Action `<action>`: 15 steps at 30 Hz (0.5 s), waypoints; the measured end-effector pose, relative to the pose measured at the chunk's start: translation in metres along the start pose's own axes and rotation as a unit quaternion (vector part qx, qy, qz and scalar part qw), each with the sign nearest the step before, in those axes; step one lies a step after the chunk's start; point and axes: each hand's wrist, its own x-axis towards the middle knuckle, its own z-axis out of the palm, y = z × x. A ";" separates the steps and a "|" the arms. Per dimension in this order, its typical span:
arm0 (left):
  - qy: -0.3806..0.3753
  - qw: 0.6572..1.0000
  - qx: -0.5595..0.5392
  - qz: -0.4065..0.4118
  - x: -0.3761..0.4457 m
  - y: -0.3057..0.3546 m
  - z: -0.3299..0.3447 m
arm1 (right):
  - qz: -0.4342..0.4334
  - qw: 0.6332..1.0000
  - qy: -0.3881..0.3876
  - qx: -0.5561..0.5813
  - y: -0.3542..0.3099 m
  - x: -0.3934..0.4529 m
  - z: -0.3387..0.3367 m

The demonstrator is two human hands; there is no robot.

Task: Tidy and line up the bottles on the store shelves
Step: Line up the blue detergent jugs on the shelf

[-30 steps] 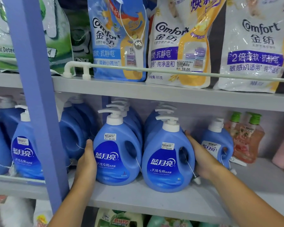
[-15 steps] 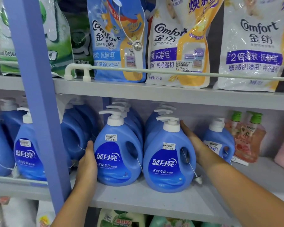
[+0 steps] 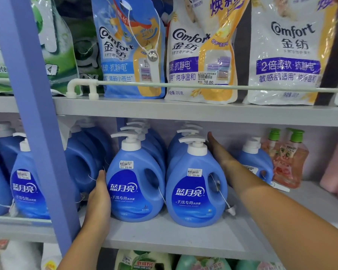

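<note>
At centre of the frame, on the grey middle shelf (image 3: 183,236), two rows of blue plastic pump-top detergent bottles run front to back. Left hand (image 3: 99,203), fingers straight, presses flat against the left flank of the left front bottle (image 3: 135,184). Right hand (image 3: 220,152), fingers extended, reaches deep along the right flank of the right row, past its front bottle (image 3: 195,190). Both rows lie between the palms; squeezing inward would probably align them.

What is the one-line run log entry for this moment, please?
stage: lining up blue bottles | left hand: flat on left front bottle | right hand: straight beside right bottle row | shelf: middle
</note>
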 end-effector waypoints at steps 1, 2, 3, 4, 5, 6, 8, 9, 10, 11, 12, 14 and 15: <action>0.001 1.000 -0.002 0.000 -0.001 0.000 0.000 | 0.002 1.000 -0.006 0.002 -0.001 -0.002 0.001; 0.002 1.000 -0.005 -0.002 -0.001 0.000 0.000 | 0.004 1.000 -0.009 0.005 -0.001 -0.002 0.000; 0.002 1.000 -0.007 -0.003 -0.001 0.001 0.001 | 0.004 1.000 -0.015 0.009 0.000 -0.002 -0.001; -0.001 1.000 -0.010 -0.003 -0.001 0.001 0.001 | 0.002 1.000 -0.017 0.010 0.001 -0.001 -0.002; -0.001 1.000 -0.013 -0.002 -0.001 0.001 0.002 | 0.002 1.000 -0.015 0.008 0.002 -0.003 -0.002; 0.000 1.000 -0.016 -0.002 0.000 0.001 0.002 | 0.003 1.000 -0.007 0.001 0.004 -0.004 -0.001; 0.006 1.000 -0.019 -0.005 0.000 0.002 0.003 | 0.000 1.000 -0.004 0.005 0.008 -0.005 -0.004; 0.009 1.000 -0.018 -0.006 -0.001 0.003 0.004 | -0.004 1.000 0.004 0.011 0.011 -0.009 -0.006; 0.012 1.000 -0.018 -0.005 -0.002 0.003 0.004 | -0.004 0.999 0.026 0.025 0.014 -0.012 -0.009; 0.016 1.000 -0.018 -0.002 -0.003 0.003 0.004 | -0.004 0.997 0.050 0.055 0.020 -0.016 -0.013; 0.015 1.000 -0.018 0.003 -0.004 0.004 0.003 | -0.019 0.993 0.066 0.099 0.028 -0.024 -0.017; 0.004 1.000 -0.021 0.020 -0.008 0.006 0.003 | -0.065 0.984 0.102 0.134 0.046 -0.049 -0.017; -0.003 0.999 -0.020 0.029 -0.009 0.006 0.003 | -0.094 0.983 0.123 0.101 0.054 -0.060 -0.016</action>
